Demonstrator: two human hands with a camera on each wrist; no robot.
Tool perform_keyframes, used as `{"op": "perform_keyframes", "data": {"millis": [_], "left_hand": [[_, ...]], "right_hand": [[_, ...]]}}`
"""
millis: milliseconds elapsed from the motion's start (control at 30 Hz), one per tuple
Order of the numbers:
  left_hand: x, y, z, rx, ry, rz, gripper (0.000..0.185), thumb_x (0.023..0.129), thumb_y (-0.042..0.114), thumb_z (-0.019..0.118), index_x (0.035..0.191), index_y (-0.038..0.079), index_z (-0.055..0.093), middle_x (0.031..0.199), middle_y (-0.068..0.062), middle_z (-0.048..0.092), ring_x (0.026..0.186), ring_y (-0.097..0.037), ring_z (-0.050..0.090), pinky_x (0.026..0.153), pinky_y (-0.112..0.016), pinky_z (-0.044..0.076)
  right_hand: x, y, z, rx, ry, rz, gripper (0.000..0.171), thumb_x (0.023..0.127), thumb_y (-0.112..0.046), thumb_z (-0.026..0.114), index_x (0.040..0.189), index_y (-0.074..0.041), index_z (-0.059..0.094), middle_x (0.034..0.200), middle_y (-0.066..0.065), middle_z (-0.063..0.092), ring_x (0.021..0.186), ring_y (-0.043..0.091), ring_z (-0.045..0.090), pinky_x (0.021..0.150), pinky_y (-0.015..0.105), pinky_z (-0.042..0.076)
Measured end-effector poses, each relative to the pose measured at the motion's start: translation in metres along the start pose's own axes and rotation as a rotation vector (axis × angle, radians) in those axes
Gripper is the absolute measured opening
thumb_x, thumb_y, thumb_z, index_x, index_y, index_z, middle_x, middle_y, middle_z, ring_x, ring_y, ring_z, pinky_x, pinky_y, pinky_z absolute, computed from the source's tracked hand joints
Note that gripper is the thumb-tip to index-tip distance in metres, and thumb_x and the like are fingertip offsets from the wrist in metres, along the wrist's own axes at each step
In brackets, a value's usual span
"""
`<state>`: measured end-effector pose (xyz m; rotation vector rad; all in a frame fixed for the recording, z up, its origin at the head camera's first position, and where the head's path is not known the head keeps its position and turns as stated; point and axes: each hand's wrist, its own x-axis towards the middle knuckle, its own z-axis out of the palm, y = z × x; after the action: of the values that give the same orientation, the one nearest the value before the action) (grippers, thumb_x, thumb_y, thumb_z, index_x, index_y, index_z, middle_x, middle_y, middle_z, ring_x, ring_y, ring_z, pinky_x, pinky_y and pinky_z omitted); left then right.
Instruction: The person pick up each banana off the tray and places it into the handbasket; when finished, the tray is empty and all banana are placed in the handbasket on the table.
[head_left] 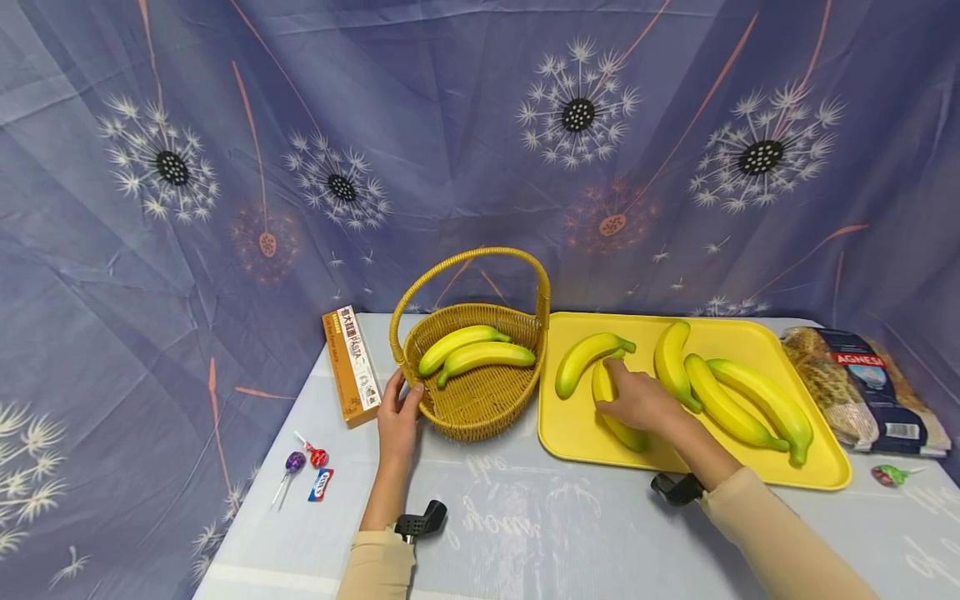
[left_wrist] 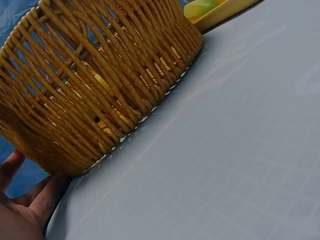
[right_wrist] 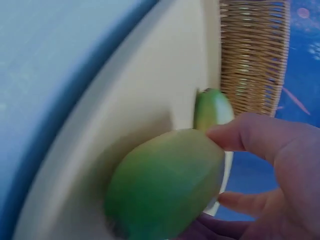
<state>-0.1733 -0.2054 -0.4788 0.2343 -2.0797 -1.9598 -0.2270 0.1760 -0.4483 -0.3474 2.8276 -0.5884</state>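
A woven basket [head_left: 487,421] with a tall handle holds two bananas [head_left: 461,340] and stands left of a yellow tray [head_left: 577,437]. My left hand [head_left: 397,412] rests against the basket's left wall with its fingers fairly straight; in the left wrist view the fingers [left_wrist: 47,195] touch the basket [left_wrist: 100,75] at its base. My right hand [head_left: 637,402] lies over a banana [head_left: 626,435] at the tray's near left. In the right wrist view thumb and fingers [right_wrist: 250,135] curl round this banana [right_wrist: 165,185] above the tray [right_wrist: 125,100]. Several more bananas [head_left: 723,404] lie on the tray.
An orange pasta box [head_left: 350,365] lies left of the basket. Two lollipops [head_left: 292,462] and a small candy [head_left: 320,483] sit near the table's left edge. A bag of pasta [head_left: 862,387] and another lollipop [head_left: 892,475] lie right of the tray. Patterned cloth hangs behind.
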Motion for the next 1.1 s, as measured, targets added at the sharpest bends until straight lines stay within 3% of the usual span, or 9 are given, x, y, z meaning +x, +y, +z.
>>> {"op": "perform_keyframes", "data": {"millis": [133,267,367,533,733,967,1100], "left_hand": [[0.000,-0.001,-0.001,-0.002,-0.001,0.003,0.051,0.097,0.026,0.058,0.145,0.017,0.043,0.148,-0.007,0.038,0.123,-0.024,0.049,0.083,-0.023,0.050],[0.001,-0.001,-0.001,0.008,-0.003,0.014,0.050,0.097,0.026,0.058,0.145,0.017,0.043,0.148,-0.007,0.038,0.122,-0.025,0.050,0.084,-0.023,0.050],[0.001,-0.001,-0.001,0.000,-0.004,0.020,0.050,0.097,0.026,0.058,0.145,0.017,0.044,0.148,-0.007,0.038,0.122,-0.025,0.050,0.084,-0.024,0.050],[0.002,-0.002,-0.001,-0.025,0.000,0.016,0.051,0.097,0.024,0.058,0.145,0.016,0.044,0.148,-0.008,0.038,0.122,-0.025,0.050,0.084,-0.024,0.050],[0.003,-0.002,-0.001,-0.024,0.004,0.019,0.050,0.097,0.024,0.059,0.144,0.017,0.045,0.147,-0.007,0.040,0.120,-0.024,0.051,0.083,-0.025,0.051],[0.003,-0.002,-0.001,-0.009,0.003,0.021,0.051,0.097,0.024,0.058,0.146,0.015,0.043,0.148,-0.009,0.038,0.120,-0.027,0.051,0.082,-0.024,0.050],[0.009,-0.014,-0.001,-0.030,-0.002,0.016,0.053,0.097,0.027,0.059,0.146,0.016,0.043,0.149,-0.007,0.037,0.121,-0.027,0.050,0.084,-0.025,0.050]], "right_hand": [[-0.007,-0.005,-0.010,0.026,-0.025,0.008,0.090,0.086,-0.035,0.068,0.149,0.006,0.019,0.119,0.029,0.056,0.096,0.035,0.059,0.074,0.046,0.047],[-0.016,-0.016,-0.026,0.045,-0.057,-0.015,0.093,0.087,-0.036,0.067,0.151,0.005,0.013,0.096,0.018,0.063,0.072,0.024,0.056,0.059,0.038,0.044],[-0.020,-0.028,-0.037,0.037,-0.081,-0.059,0.094,0.087,-0.039,0.067,0.151,0.003,0.013,0.094,0.011,0.063,0.068,0.018,0.055,0.057,0.034,0.042],[-0.022,-0.054,-0.057,0.009,-0.093,-0.141,0.094,0.084,-0.042,0.070,0.151,-0.001,0.020,0.115,0.010,0.062,0.087,0.018,0.059,0.070,0.038,0.046],[-0.019,-0.085,-0.072,0.008,-0.143,-0.210,0.093,0.082,-0.040,0.073,0.152,-0.007,0.021,0.116,0.007,0.062,0.099,0.021,0.060,0.079,0.042,0.049],[0.002,-0.117,-0.084,0.045,-0.232,-0.276,0.092,0.081,-0.030,0.077,0.153,-0.012,0.022,0.119,0.006,0.059,0.101,0.021,0.059,0.077,0.036,0.051],[0.015,-0.133,-0.089,0.034,-0.260,-0.314,0.092,0.082,-0.025,0.077,0.153,-0.010,0.021,0.121,0.008,0.056,0.105,0.023,0.057,0.080,0.036,0.050]]}}
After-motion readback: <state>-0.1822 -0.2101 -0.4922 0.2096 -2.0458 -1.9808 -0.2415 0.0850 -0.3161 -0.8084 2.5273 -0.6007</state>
